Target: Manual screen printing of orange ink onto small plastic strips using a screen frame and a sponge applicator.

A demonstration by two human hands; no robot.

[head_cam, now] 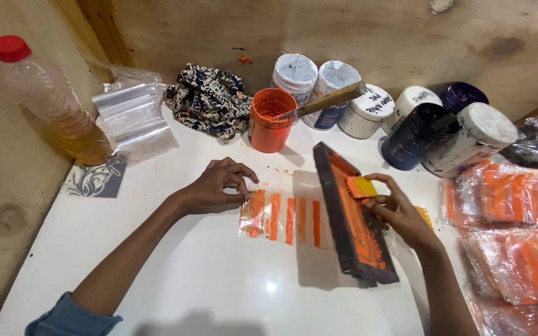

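A clear plastic bag (284,216) with several orange printed stripes lies flat on the white table (219,292). My left hand (217,185) pinches the bag's left edge. A dark wooden printing frame (351,221), smeared with orange ink, is tilted up on its edge at the bag's right side. My right hand (396,210) steadies the frame and holds a small yellow squeegee (362,186) against its inked face.
An open orange paint pot (270,119) with a wooden-handled stick (328,99) stands behind the bag, among several lidded jars (368,111). Printed orange bags (518,199) pile up at right. A red-capped bottle (51,99), clear bags (133,118) and patterned cloth (210,99) sit at left.
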